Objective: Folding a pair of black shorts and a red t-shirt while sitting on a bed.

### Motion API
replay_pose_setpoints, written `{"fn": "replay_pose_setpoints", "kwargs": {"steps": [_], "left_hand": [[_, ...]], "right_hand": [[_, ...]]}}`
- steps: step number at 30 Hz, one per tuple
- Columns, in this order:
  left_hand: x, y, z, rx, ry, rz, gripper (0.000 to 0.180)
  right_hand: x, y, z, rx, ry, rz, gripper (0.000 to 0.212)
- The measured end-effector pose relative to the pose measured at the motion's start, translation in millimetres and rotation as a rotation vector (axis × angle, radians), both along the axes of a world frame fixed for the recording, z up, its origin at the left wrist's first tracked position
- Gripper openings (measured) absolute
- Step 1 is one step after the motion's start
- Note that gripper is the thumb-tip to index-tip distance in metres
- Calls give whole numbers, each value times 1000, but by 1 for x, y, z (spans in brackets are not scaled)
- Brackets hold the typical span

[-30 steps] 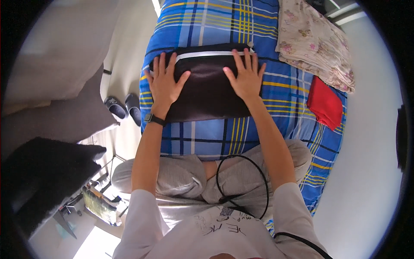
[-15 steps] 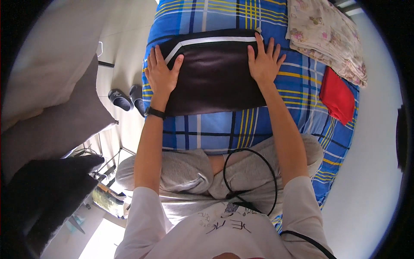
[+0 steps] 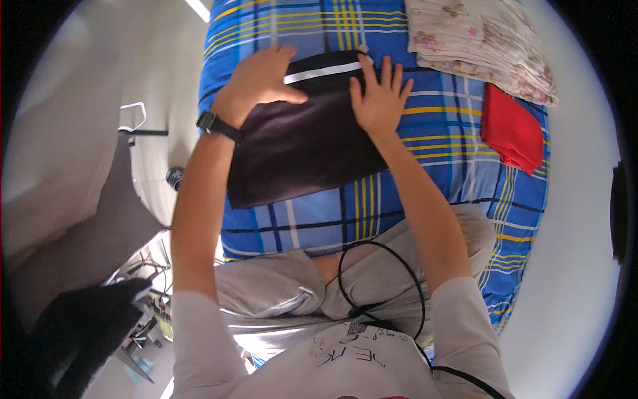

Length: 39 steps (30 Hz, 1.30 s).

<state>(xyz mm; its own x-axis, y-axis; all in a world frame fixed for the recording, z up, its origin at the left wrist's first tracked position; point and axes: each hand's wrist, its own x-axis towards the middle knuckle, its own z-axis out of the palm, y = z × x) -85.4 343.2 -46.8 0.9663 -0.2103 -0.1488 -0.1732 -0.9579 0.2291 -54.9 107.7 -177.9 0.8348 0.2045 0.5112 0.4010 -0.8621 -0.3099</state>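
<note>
— So, nearest to the camera, what's there?
— A pale long-sleeved top with dark lettering, a thin black cable [image 3: 389, 279] looping over the lap, and grey trousers [image 3: 279, 292]. The knees press against the edge of a bed with a blue plaid sheet [image 3: 438, 133].

— And the arms?
— Both reach forward from the lower edge onto a dark folded garment [image 3: 306, 143] lying flat on the sheet, near its left side. It looks maroon-black, with a white stripe across its far edge.

— How are the hands?
— The left hand [image 3: 262, 76], with a black watch [image 3: 212, 123] at the wrist, lies palm down on the garment's upper left part, fingers together and pointing right towards the stripe. The right hand [image 3: 379, 96] rests flat on the garment's right edge, fingers spread wide. Neither hand grips anything; both simply press on the cloth.

— Further out?
— A folded red cloth [image 3: 512, 130] lies to the right on the sheet, well apart from the garment. Beyond it, at the far right corner, sits a folded floral fabric [image 3: 478, 40].
</note>
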Motion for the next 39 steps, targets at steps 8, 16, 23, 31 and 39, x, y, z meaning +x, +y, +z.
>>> {"fn": "replay_pose_setpoints", "kwargs": {"steps": [8, 16, 23, 31, 39], "left_hand": [[58, 4, -8, 86, 643, 49, 81], [-3, 22, -13, -651, 698, 280, 78], [-52, 9, 116, -876, 861, 642, 72], [-51, -13, 193, -857, 429, 562, 66], [-47, -27, 242, -527, -357, 277, 37]], "right_hand": [[3, 6, 4, 105, -62, -5, 55], [-9, 19, 62, 297, 253, 6, 91], [-78, -9, 196, 536, 17, 592, 77], [-127, -83, 135, -23, 532, 712, 62], [-97, -90, 115, -251, 847, 955, 68]]}}
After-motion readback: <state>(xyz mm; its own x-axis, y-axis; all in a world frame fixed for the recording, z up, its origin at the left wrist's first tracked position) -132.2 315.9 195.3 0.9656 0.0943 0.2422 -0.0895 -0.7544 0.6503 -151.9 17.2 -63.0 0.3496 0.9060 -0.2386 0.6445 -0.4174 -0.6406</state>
